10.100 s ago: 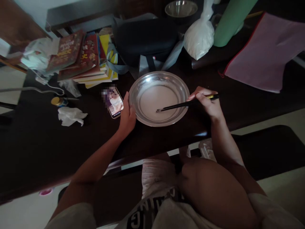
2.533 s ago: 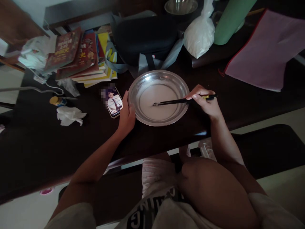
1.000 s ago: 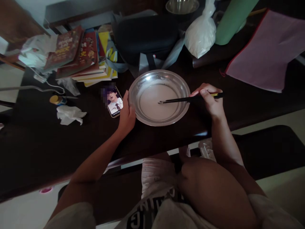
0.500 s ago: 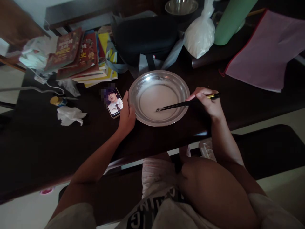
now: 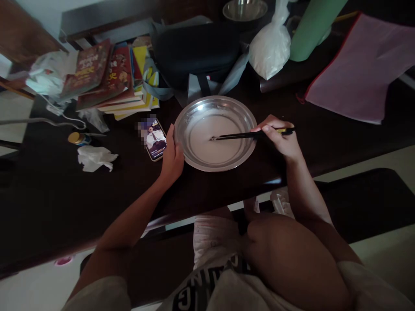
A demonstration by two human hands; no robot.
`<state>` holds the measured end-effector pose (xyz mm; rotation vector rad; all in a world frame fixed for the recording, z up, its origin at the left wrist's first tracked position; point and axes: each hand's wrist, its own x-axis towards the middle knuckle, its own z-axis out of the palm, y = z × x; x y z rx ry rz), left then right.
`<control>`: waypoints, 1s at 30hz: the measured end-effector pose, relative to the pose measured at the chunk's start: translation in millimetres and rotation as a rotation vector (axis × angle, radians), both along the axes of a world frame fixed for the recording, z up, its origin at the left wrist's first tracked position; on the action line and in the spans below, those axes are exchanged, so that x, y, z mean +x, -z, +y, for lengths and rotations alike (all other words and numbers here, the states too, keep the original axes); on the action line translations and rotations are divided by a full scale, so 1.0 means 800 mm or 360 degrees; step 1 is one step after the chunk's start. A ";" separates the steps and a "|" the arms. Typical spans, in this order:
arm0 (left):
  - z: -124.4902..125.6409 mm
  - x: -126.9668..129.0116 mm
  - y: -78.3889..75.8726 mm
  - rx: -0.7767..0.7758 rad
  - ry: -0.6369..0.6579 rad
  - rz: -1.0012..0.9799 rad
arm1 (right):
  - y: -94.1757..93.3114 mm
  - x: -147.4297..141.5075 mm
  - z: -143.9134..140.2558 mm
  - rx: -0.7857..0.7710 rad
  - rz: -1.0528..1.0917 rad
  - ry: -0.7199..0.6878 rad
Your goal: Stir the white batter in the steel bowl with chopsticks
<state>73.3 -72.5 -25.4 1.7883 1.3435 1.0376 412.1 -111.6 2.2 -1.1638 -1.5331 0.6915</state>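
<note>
Right hand clamped on chopsticks, tips left of its fingers shifted forward through pale liquid, apparently stirring; left hand against bowl, grip unclear.

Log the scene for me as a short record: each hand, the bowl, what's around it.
Left hand: against the left side of the bowl
Right hand: holds chopsticks, tips at the liquid, depth unclear
Bowl: metal, on the table, pale liquid inside
Left of bowl: phone, screen lit; farther left, crumpled tissue
Beyond bowl: black case; to its right, knotted white bag
</note>
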 end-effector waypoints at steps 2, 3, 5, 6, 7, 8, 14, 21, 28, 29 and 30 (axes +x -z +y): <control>0.000 0.000 0.000 -0.0007 -0.0002 0.0009 | 0.001 0.001 0.000 0.0047 0.0073 0.0083; 0.000 -0.001 0.000 -0.0007 -0.0001 0.0009 | 0.001 0.001 0.000 0.0051 0.0113 0.0096; 0.000 -0.001 0.001 0.0003 -0.0002 0.0000 | 0.001 0.001 -0.001 0.0000 0.0137 0.0036; 0.000 -0.001 0.001 0.0008 -0.0003 -0.0006 | 0.001 0.001 -0.002 -0.0036 0.0112 -0.0015; 0.000 -0.001 0.001 0.0009 -0.0002 -0.0008 | 0.001 0.001 -0.002 -0.0062 0.0078 -0.0058; 0.000 -0.001 0.001 0.0006 -0.0003 -0.0007 | 0.001 0.000 -0.002 -0.0070 0.0046 -0.0079; 0.000 0.000 0.001 -0.0009 -0.0021 -0.0035 | -0.001 0.002 -0.002 0.0017 0.0145 0.0073; 0.001 0.001 0.003 0.0010 -0.0032 -0.0024 | -0.002 0.001 -0.001 -0.0043 0.0004 -0.0054; 0.001 0.000 0.005 0.0012 -0.0036 -0.0031 | -0.001 0.002 -0.001 -0.0049 0.0070 -0.0035; 0.001 0.000 0.005 0.0006 -0.0039 -0.0031 | -0.001 0.001 -0.001 -0.0067 0.0022 -0.0074; 0.001 0.000 0.005 0.0002 -0.0040 -0.0032 | -0.001 0.001 -0.001 -0.0071 -0.0012 -0.0082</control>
